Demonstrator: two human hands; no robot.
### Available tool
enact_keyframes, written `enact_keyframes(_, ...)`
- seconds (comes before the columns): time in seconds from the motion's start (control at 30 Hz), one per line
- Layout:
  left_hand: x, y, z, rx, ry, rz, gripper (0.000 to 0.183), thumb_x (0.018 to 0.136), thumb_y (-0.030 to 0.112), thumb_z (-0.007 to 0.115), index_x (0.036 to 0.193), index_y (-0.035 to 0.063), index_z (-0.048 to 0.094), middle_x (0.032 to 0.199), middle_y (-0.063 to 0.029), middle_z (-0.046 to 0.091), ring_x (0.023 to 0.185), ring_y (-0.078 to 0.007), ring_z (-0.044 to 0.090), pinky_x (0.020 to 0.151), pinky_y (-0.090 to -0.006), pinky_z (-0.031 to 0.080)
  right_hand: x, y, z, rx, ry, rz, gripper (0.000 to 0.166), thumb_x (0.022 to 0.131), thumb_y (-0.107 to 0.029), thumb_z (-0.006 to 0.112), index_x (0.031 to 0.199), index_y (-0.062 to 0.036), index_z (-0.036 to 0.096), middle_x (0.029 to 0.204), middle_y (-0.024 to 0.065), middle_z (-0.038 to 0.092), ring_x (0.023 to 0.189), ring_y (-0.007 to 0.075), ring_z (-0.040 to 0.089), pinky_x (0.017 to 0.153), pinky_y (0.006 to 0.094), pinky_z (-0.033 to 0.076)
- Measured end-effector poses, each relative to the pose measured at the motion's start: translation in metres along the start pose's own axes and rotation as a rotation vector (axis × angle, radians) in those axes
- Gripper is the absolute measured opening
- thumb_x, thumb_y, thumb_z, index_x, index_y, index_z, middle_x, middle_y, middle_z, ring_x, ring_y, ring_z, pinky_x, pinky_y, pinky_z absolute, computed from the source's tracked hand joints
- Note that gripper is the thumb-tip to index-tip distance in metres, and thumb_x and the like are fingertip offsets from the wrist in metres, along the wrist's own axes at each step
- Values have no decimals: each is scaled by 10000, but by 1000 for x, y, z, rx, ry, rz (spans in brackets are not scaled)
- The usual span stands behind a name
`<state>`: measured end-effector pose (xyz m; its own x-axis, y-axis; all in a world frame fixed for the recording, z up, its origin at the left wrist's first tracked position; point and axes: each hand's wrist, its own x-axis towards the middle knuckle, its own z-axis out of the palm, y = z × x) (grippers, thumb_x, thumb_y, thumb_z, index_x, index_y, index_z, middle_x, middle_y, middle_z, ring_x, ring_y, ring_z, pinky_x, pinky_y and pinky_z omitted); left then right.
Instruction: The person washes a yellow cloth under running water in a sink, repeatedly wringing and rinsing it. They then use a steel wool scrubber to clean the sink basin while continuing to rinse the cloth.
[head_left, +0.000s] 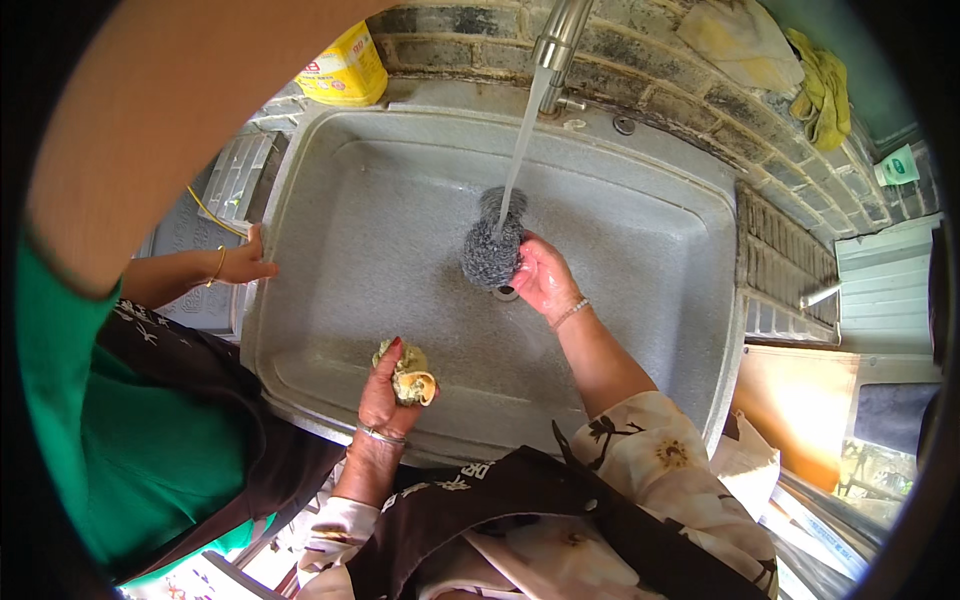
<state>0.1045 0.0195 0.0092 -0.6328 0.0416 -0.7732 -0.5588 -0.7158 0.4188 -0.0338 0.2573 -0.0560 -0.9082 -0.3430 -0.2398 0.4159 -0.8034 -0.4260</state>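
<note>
Water runs from a metal faucet (559, 49) onto a steel-wool-like scouring pad (491, 251), dark grey and bunched. My right hand (546, 277) grips the pad's right edge over the grey stone-like sink (360, 247), just above the drain (505, 293). Nearer my body, my left hand (390, 394) holds a crumpled, yellowish-green lump (409, 360) with a pale orange curled edge; what it is I cannot tell. The lump is over the near left part of the basin.
Another person in green stands at the left, one hand (247, 259) at the sink's left rim, an arm crossing the upper left. A yellow container (346, 71) stands behind the sink. Cloths (821, 90) and a tube (897, 166) lie on the brick ledge at right.
</note>
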Motion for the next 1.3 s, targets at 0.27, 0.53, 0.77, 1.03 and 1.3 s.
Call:
enact_keyframes(0.27, -5, -2, -4, -14, 73, 43, 221, 804, 338, 638, 903, 166, 540, 781, 0, 580, 681, -199, 557, 538, -402, 446, -8, 19, -12, -1373, 201, -404, 291, 756, -38, 577, 1044, -39, 537, 968, 119, 571, 881, 272, 567, 741, 373, 472)
enact_keyframes(0.53, -5, -10, -12, -42, 77, 43, 207, 808, 328, 634, 915, 176, 542, 782, -13, 590, 663, -211, 581, 516, -407, 471, -15, 35, -25, -1875, 178, -717, 221, 738, -48, 580, 959, -68, 568, 916, 151, 542, 866, 355, 545, 725, 423, 464)
enact_keyframes(0.77, -4, -13, -15, -49, 81, 54, 208, 801, 313, 654, 899, 166, 545, 793, -25, 604, 669, -204, 590, 547, -420, 487, -9, 42, -45, -1936, 173, -619, 230, 708, -10, 552, 925, -81, 581, 933, 159, 520, 853, 363, 534, 734, 413, 458)
enact_keyframes(1.03, -8, -9, -9, -153, 17, 70, 197, 814, 186, 646, 948, 123, 516, 808, -36, 593, 698, -190, 597, 592, -354, 507, -22, 34, -59, -2211, 99, -457, 303, 700, -197, 637, 978, -74, 620, 1023, 151, 558, 1006, 338, 493, 863, 428, 406)
enact_keyframes(1.3, -9, -14, -12, -108, 35, 71, 145, 840, 255, 610, 911, 154, 534, 787, -20, 602, 667, -187, 592, 544, -385, 486, -7, 87, -147, -1116, 1089, -47, 405, 733, -265, 708, 1053, -68, 557, 991, 83, 566, 868, 234, 548, 658, 373, 483)
